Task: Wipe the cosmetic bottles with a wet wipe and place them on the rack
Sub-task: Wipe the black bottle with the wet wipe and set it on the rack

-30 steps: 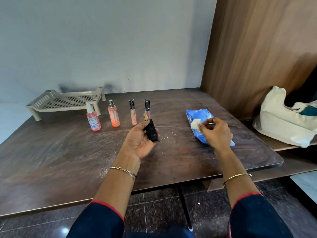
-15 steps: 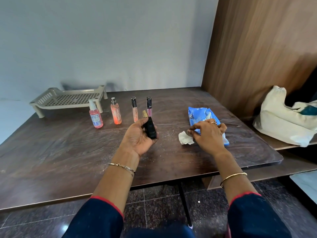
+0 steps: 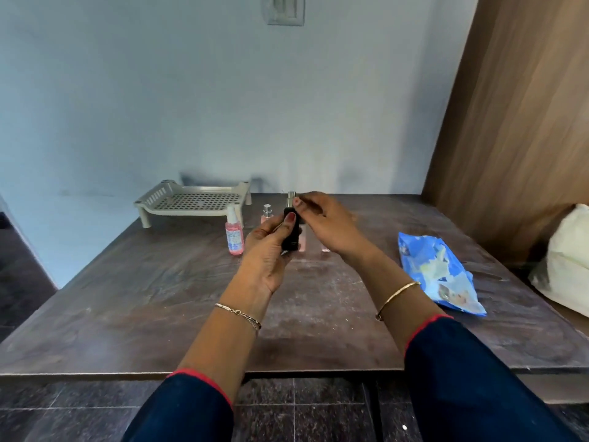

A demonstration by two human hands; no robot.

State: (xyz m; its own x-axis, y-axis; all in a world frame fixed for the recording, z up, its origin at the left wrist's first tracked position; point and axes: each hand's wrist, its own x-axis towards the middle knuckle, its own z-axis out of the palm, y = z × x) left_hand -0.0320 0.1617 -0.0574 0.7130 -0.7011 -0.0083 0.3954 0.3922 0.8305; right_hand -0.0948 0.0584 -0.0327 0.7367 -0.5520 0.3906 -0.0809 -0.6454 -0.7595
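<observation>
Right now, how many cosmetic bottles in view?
5: black bottle in the left hand; pink spray bottle by the rack; silver-capped bottle right of it; two tube bases under the right hand, mostly hidden.

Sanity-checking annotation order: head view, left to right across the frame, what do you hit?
rack → pink spray bottle → left hand, gripping the black bottle → right hand at its cap → blue wipes pack → cream bag. Skipped: bottles partly hidden by the hands.

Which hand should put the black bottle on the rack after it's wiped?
Left, probably. The left hand grips the black bottle around its body, and the rack stands on that side of the table. The right hand pinches only the cap.
</observation>
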